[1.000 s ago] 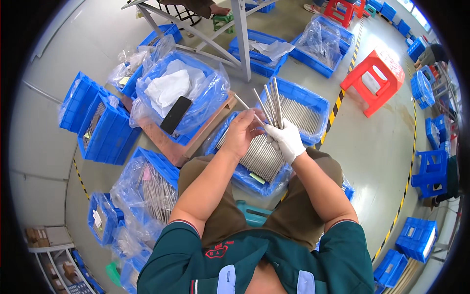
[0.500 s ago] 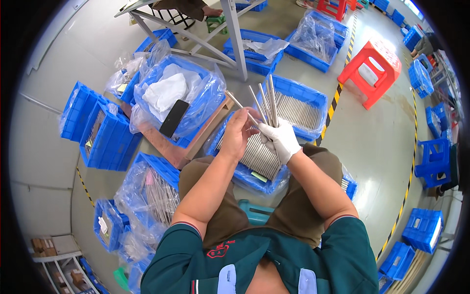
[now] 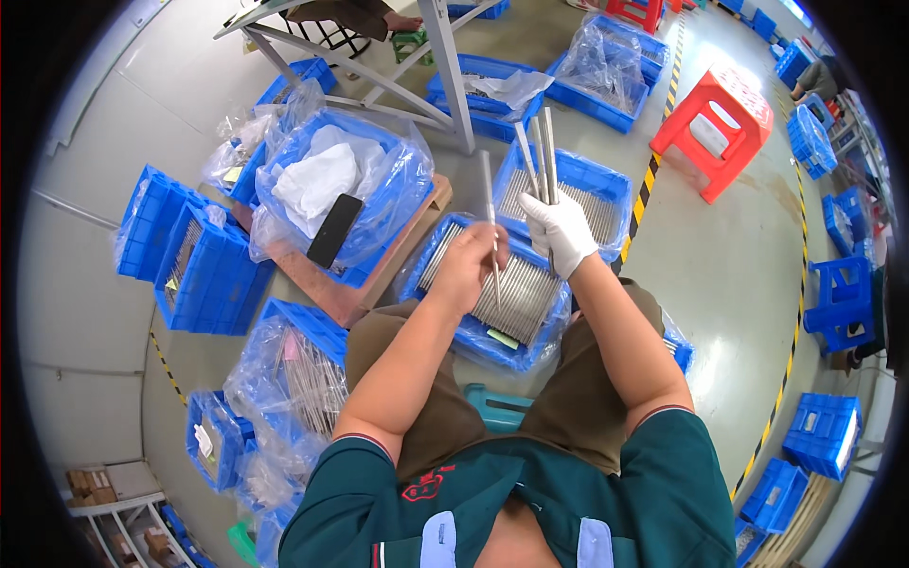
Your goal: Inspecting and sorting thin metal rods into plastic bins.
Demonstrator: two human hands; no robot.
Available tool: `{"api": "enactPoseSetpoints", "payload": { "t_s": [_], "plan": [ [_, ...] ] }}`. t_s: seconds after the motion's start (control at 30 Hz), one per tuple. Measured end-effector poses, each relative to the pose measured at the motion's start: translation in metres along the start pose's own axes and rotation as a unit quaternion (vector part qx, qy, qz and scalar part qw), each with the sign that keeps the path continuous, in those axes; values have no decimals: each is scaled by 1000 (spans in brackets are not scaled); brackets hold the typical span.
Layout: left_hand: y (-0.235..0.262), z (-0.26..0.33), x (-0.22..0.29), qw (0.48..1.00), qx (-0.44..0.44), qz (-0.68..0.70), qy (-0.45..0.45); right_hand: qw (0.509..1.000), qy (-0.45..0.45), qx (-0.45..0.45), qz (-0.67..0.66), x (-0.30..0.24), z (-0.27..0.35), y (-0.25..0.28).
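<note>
My bare left hand is closed around a single metal rod, which stands nearly upright. Below it lies a blue bin lined with clear plastic, holding rows of metal rods and a yellow-green slip. In a white glove, my right hand grips a small bundle of metal rods that point upward and fan slightly apart. It hovers over the border between the near bin and a second blue bin, also filled with rods.
At left, a plastic-lined blue bin with white cloth and a black phone rests on a wooden pallet. A table leg rises beyond. A red stool stands right, past striped tape.
My hands have moved apart. The left hand has drawn a rod away from the bundle and turned it more upright; the right hand has shifted right with the other rods.
</note>
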State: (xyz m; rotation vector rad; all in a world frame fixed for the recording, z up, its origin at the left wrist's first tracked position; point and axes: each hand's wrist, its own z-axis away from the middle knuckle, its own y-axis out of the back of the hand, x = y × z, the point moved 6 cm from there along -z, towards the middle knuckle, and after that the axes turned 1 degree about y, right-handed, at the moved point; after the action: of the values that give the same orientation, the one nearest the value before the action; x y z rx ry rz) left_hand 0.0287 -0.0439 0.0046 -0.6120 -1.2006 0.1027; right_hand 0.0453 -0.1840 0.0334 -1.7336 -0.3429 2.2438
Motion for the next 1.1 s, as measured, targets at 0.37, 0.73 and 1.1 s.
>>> {"api": "enactPoseSetpoints", "payload": {
  "t_s": [0.37,0.73,1.1],
  "plan": [
    [-35,33,-41,975,-155,5,161,979,90,184,-4,-10,-28,43],
    [-9,14,-9,971,-152,154,99,994,-46,17,-93,16,-19,26],
    [-1,17,-13,973,-142,-48,177,938,40,-11,345,30,-11,-16]
  ]
}}
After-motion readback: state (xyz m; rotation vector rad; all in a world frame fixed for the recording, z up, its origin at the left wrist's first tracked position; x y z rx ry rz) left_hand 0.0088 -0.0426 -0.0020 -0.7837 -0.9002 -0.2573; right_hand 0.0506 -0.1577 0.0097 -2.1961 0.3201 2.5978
